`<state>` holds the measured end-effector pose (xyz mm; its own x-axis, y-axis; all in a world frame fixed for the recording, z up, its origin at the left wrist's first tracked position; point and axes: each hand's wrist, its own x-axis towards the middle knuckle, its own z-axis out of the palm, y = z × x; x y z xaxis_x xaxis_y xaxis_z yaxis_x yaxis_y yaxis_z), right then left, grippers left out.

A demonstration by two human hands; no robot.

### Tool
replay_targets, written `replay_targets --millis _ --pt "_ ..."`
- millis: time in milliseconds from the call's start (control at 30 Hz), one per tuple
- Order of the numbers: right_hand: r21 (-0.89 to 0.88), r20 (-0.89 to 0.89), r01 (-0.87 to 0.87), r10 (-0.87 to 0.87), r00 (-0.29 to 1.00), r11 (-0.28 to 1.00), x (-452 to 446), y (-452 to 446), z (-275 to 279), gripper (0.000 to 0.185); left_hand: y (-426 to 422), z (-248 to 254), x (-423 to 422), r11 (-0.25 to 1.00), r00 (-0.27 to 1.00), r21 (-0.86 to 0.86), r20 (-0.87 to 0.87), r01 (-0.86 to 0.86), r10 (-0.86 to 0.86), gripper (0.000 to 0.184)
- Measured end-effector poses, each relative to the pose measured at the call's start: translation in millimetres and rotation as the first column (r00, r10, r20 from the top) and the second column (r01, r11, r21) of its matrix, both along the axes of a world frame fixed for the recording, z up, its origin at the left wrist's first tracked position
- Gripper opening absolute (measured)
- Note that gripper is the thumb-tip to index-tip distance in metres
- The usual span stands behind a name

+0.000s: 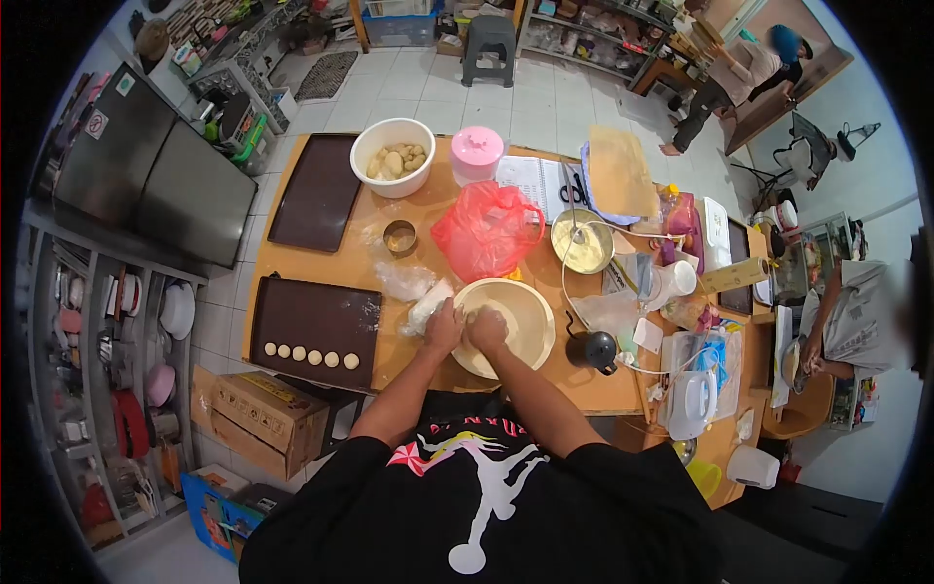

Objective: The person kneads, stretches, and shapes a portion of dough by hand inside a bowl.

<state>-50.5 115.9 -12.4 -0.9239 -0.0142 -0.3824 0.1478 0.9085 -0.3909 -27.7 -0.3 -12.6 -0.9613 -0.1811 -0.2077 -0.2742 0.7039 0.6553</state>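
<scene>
A large cream bowl stands at the table's front edge, before my body. My left hand is closed at its left rim, beside a crumpled clear plastic bag with something white in it. Inside the bowl, my right hand is curled with the knuckles forward; what lies under its fingers is hidden. To the left, a dark baking tray carries a row of several pale dough balls along its front side, with white powder at its right.
Behind the bowl are a red plastic bag, a metal ring and a white tub of pale lumps. A metal bowl of pale mix and a black kettle stand right. Another person stands at far right.
</scene>
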Motion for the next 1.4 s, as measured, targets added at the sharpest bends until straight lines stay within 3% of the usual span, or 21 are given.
replay_targets --millis 67,167,267,367,467,567,667,767,867,967,1067,1100,1200,1233,1333,1400 --pt "-0.018 0.117 0.122 -0.119 0.986 0.992 -26.7 12.0 -1.6 0.040 3.0 1.4 -0.6 1.000 1.000 -0.003 -0.002 0.006 -0.006 0.032" --pt "-0.005 0.158 0.238 -0.235 0.959 0.971 -46.8 27.7 4.3 0.044 0.9 -5.2 0.7 1.000 0.999 0.008 -0.044 0.001 0.000 0.030" --pt "0.153 0.062 0.051 -0.061 0.996 0.987 -54.1 40.2 -31.2 0.033 1.1 -3.1 -0.5 1.000 0.999 0.028 -0.036 0.000 0.001 0.029" --pt "0.177 -0.040 -0.066 0.074 0.996 0.982 -42.9 64.7 1.1 0.034 0.7 -3.7 0.9 0.999 1.000 0.036 -0.023 -0.009 0.009 0.029" --pt "0.261 0.099 -0.225 0.206 0.973 0.939 -47.5 92.0 11.1 0.028 4.7 -5.6 -2.9 1.000 1.000 0.014 -0.010 -0.027 0.027 0.029" --pt "0.417 0.114 -0.388 0.376 0.920 0.822 -28.8 94.7 29.7 0.026 7.1 5.2 -0.6 0.998 0.998 -0.019 0.033 -0.060 0.061 0.028" --pt "0.347 -0.026 -0.166 0.187 0.982 0.923 -16.7 110.6 -36.3 0.024 8.6 5.6 0.2 0.999 0.999 -0.015 0.010 -0.036 0.036 0.026" --pt "0.390 0.116 -0.350 0.332 0.936 0.851 -4.3 101.9 8.4 0.023 10.5 7.2 1.5 0.998 0.999 0.007 0.000 -0.055 0.055 0.024" --pt "0.356 0.139 -0.220 0.181 0.974 0.908 15.1 88.3 25.5 0.023 10.4 4.8 -0.1 0.999 0.999 -0.010 0.013 -0.052 0.053 0.025" --pt "0.338 0.120 -0.294 0.269 0.956 0.894 34.9 98.8 -21.4 0.026 9.8 16.1 -0.7 0.999 0.999 -0.023 0.029 -0.039 0.040 0.025" --pt "0.284 0.193 -0.445 0.403 0.894 0.849 47.2 93.7 32.2 0.026 11.3 35.1 0.2 0.998 0.992 -0.049 0.118 -0.046 0.052 0.026" --pt "0.226 0.252 -0.418 0.362 0.898 0.880 47.0 88.0 45.7 0.031 11.8 28.7 -0.7 0.998 0.994 -0.032 0.092 -0.051 0.054 0.026" --pt "0.093 0.159 -0.234 0.218 0.963 0.968 47.7 80.8 45.5 0.031 8.2 14.0 -0.3 0.998 0.996 -0.009 0.064 -0.067 0.067 0.028" --pt "-0.043 0.070 -0.103 0.105 0.992 0.994 49.2 81.5 42.1 0.030 9.1 17.5 0.6 0.997 0.993 -0.011 0.086 -0.074 0.074 0.028" --pt "-0.394 -0.031 0.144 -0.169 0.985 0.908 51.1 85.2 52.5 0.026 8.1 17.4 2.4 0.998 0.996 -0.007 0.066 -0.065 0.065 0.029" --pt "-0.503 0.013 0.148 -0.164 0.986 0.851 41.6 87.5 69.2 0.026 7.0 12.9 -0.2 0.998 0.997 -0.009 0.052 -0.054 0.055 0.029"
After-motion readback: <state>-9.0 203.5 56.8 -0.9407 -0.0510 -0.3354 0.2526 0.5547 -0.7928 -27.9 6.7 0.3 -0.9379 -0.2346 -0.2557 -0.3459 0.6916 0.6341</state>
